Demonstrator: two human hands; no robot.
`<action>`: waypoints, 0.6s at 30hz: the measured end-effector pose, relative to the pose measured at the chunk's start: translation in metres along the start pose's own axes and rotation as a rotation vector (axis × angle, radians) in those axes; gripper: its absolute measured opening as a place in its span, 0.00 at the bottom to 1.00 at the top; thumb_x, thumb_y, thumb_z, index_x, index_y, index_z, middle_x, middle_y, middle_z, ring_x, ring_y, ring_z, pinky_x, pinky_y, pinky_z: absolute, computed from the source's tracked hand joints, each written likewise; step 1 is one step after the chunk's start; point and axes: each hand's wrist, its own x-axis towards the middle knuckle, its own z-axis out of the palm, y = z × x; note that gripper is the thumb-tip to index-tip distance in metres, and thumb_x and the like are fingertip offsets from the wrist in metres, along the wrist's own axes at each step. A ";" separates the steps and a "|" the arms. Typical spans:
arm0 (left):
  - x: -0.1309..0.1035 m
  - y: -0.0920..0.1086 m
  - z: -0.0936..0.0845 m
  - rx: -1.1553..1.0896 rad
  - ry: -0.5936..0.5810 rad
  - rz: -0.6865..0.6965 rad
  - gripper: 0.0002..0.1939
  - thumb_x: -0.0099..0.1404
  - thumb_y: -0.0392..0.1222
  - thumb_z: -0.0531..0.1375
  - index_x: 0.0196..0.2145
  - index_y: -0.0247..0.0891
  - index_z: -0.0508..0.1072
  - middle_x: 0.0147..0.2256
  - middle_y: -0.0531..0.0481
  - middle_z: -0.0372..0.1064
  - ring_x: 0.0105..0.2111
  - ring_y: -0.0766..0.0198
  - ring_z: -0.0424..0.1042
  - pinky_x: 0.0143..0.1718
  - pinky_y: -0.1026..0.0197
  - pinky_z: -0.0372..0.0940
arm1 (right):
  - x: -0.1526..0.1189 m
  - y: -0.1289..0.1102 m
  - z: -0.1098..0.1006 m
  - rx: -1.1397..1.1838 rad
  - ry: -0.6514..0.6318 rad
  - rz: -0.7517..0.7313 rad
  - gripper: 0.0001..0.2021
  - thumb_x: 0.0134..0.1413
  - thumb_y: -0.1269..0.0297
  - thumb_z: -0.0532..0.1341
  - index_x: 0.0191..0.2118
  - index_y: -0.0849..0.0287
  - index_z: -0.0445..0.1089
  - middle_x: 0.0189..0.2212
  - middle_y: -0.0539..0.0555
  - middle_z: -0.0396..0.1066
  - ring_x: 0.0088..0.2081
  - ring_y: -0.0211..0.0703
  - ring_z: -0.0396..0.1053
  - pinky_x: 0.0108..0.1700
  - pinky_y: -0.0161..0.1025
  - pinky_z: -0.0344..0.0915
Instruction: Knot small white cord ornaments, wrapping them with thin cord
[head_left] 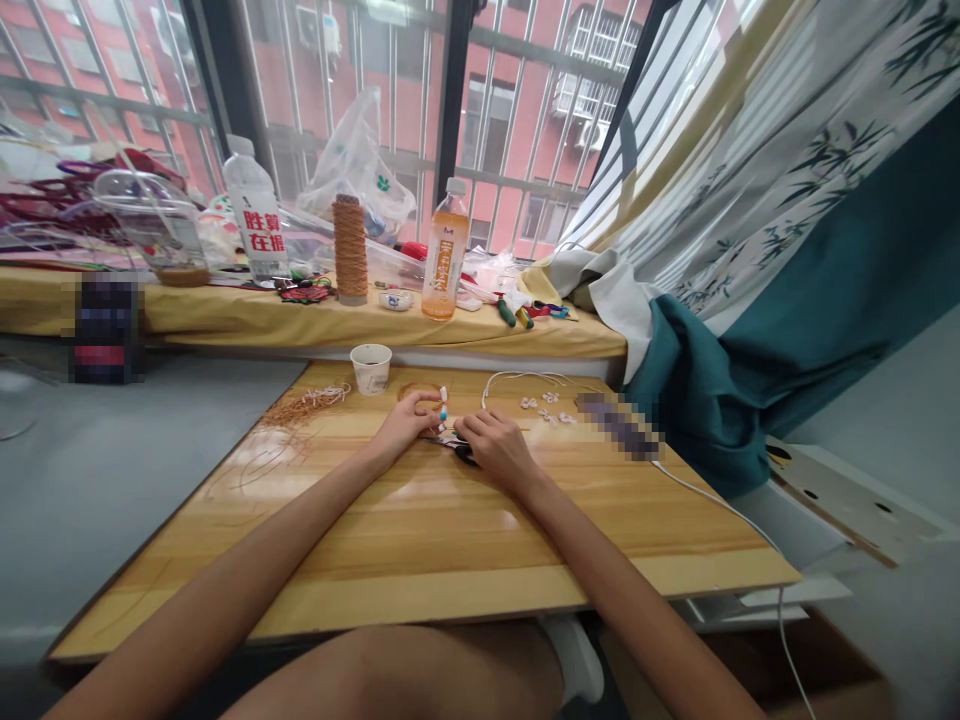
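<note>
We judge assembly in progress: our left hand [405, 425] pinches a small bead piece [442, 403]; our right hand [499, 450] fingers close over a dark tool [463, 452] on the counter [450, 540]. Next needs steady alignment.

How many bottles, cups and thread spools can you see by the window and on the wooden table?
Bottles: 2 (clear water bottle, orange drink bottle)
Paper cups: 1 (white paper cup)
Thread spools: 1 (tan thread spool)
Total: 4

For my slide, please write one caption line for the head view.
Both hands, left and right, work small beads on a wooden table near a paper cup.
</note>
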 end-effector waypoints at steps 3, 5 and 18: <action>0.002 -0.002 0.000 0.009 -0.002 0.006 0.22 0.40 0.42 0.65 0.34 0.34 0.65 0.17 0.56 0.65 0.20 0.70 0.66 0.24 0.66 0.60 | 0.002 0.000 -0.002 0.020 -0.025 0.028 0.07 0.54 0.71 0.51 0.35 0.61 0.65 0.31 0.54 0.66 0.34 0.42 0.59 0.37 0.38 0.49; 0.003 -0.003 0.000 0.015 -0.011 0.010 0.20 0.39 0.43 0.65 0.31 0.33 0.66 0.18 0.55 0.66 0.20 0.69 0.66 0.24 0.66 0.60 | 0.003 0.001 -0.003 0.035 -0.041 0.053 0.06 0.52 0.72 0.53 0.35 0.60 0.65 0.32 0.54 0.66 0.35 0.42 0.59 0.38 0.38 0.49; -0.002 0.001 0.004 0.115 -0.122 0.077 0.14 0.42 0.43 0.63 0.28 0.36 0.67 0.18 0.56 0.66 0.20 0.70 0.65 0.24 0.67 0.58 | 0.003 0.003 -0.005 0.272 -0.162 0.196 0.07 0.51 0.72 0.52 0.30 0.59 0.66 0.30 0.51 0.70 0.33 0.38 0.63 0.36 0.35 0.47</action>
